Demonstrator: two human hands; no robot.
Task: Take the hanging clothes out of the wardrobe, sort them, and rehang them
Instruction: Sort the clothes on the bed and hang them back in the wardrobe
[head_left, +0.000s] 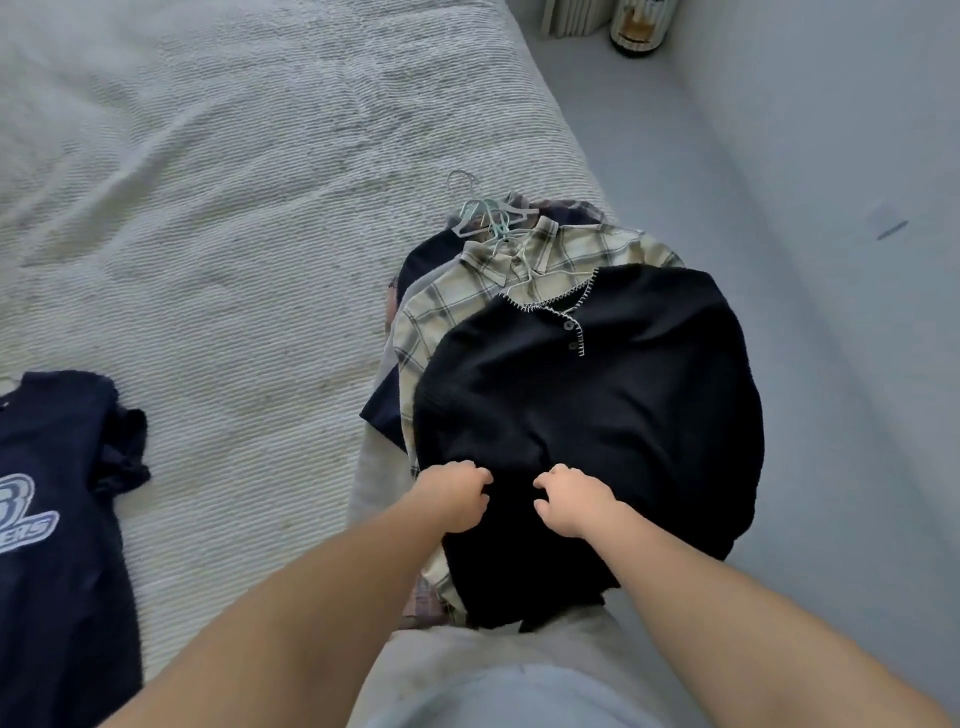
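Observation:
A black knit top with white stitched collar lies on top of a pile of clothes at the bed's right edge. Under it shows a pale plaid shirt, then darker garments. Several hangers stick out at the pile's far end. My left hand and my right hand sit side by side on the black top's lower middle, fingers curled and pinching its fabric. A navy T-shirt with a pale printed logo lies apart at the bed's lower left.
The bed is covered by a white textured spread and fills the left and centre. A grey floor runs along its right side. A dark-based round object and white slats stand at the top right.

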